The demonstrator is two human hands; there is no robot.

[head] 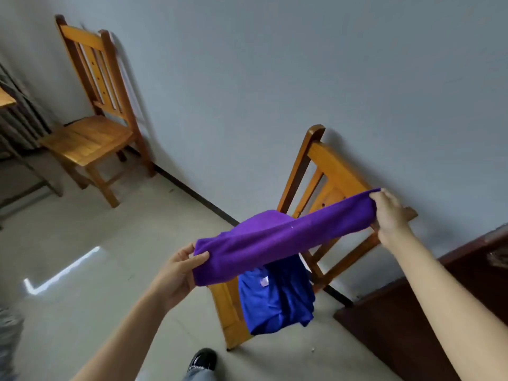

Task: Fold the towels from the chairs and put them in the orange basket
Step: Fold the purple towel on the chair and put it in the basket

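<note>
A purple towel (283,240) is stretched in the air between both hands, folded into a long band above the near wooden chair (324,171). My left hand (181,266) pinches its lower left end. My right hand (390,213) grips its upper right end by the chair's backrest. More purple cloth (261,220) lies on the seat behind the band. A blue towel (275,301) hangs over the seat's front edge. No orange basket is in view.
A second wooden chair (90,133) with a bare seat stands against the wall at the far left. A dark wooden cabinet (428,306) sits at the right. A table with a striped cloth (16,125) is at the left edge. My shoe (202,358) is below.
</note>
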